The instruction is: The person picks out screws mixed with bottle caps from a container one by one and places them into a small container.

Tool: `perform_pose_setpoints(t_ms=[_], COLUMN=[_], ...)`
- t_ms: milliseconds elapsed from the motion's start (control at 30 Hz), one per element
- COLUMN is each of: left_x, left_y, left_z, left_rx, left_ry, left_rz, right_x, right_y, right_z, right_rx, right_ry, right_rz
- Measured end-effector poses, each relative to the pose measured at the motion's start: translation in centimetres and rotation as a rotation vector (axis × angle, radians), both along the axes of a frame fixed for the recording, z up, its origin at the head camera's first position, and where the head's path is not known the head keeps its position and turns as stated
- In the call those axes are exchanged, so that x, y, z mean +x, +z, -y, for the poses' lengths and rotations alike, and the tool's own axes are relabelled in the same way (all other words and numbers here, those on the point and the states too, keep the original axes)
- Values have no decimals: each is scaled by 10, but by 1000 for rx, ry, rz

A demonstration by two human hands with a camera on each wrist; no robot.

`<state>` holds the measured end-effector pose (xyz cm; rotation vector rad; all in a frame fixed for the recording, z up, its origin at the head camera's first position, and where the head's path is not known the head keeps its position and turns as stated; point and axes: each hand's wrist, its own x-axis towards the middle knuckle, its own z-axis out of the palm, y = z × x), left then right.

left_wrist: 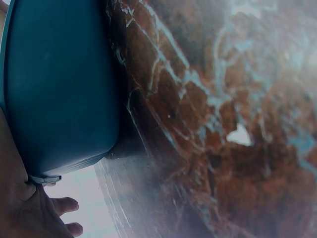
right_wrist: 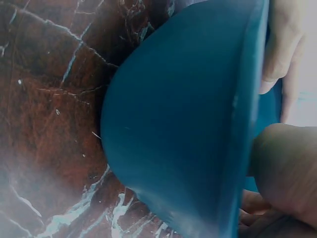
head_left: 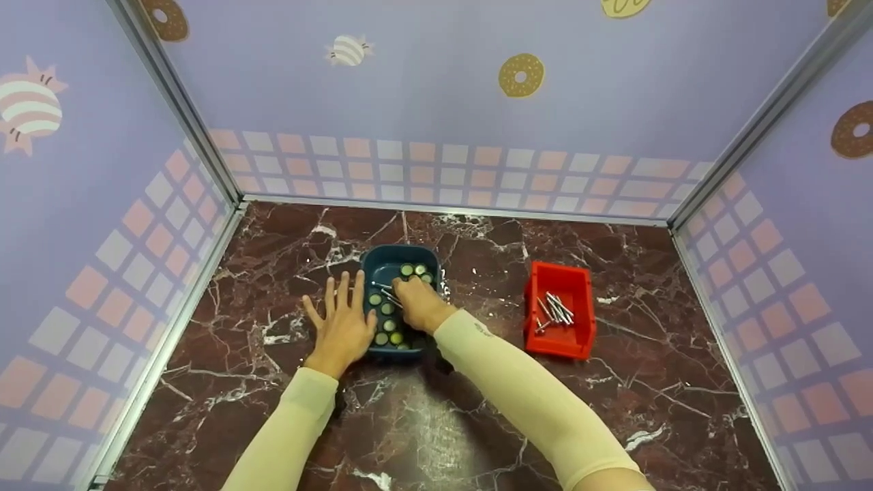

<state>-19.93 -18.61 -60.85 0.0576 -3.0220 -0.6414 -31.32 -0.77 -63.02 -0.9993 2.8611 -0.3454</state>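
A blue plastic basin (head_left: 399, 256) stands on the marbled surface, and its outer wall (right_wrist: 178, 109) fills much of the right wrist view. Inside lie several small round pieces (head_left: 387, 309) with pale green faces and dark rims. Silver screws (head_left: 386, 292) lie at the right hand's left side. My right hand (head_left: 417, 303) reaches down into the basin with bent fingers; its fingertips are hidden, so any grip on a screw cannot be told. My left hand (head_left: 343, 334) rests at the basin's left rim, fingers straight and spread, thumb over the edge.
A red bin (head_left: 560, 273) holding several silver screws (head_left: 558, 310) stands to the right of the basin. Lilac patterned panels (head_left: 450, 102) enclose the dark red marbled surface (head_left: 477, 423) at the back and both sides.
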Motion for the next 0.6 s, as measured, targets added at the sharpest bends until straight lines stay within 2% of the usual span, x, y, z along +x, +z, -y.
perform_pose_setpoints(t_ms=[67, 133, 167, 200, 333, 400, 467, 533, 600], left_x=[0, -1, -1, -1, 1, 1, 2, 1, 1], left_y=[0, -1, -1, -1, -1, 0, 0, 1, 1], left_z=[0, 1, 1, 1, 0, -1, -1, -1, -1], left_rx=[-3, -4, -4, -5, -8, -8, -4, 0, 3], left_ry=[-1, 0, 0, 1, -2, -2, -2, -1, 1], left_rz=[-2, -9, -10, -10, 10, 19, 17, 8, 1], right_x=[12, 17, 16, 13, -13, -23, -28, -11, 9], right_y=[25, 34, 32, 25, -26, -44, -55, -26, 13], right_z=[-2, -5, -5, -6, -10, -12, -16, -19, -22], right_rx=[10, -3, -3, -5, -50, -50, -40, 4, 20], right_ry=[0, 15, 18, 24, 36, 44, 52, 54, 54], right_rz=[29, -6, -16, -34, -89, -125, -181, -217, -187])
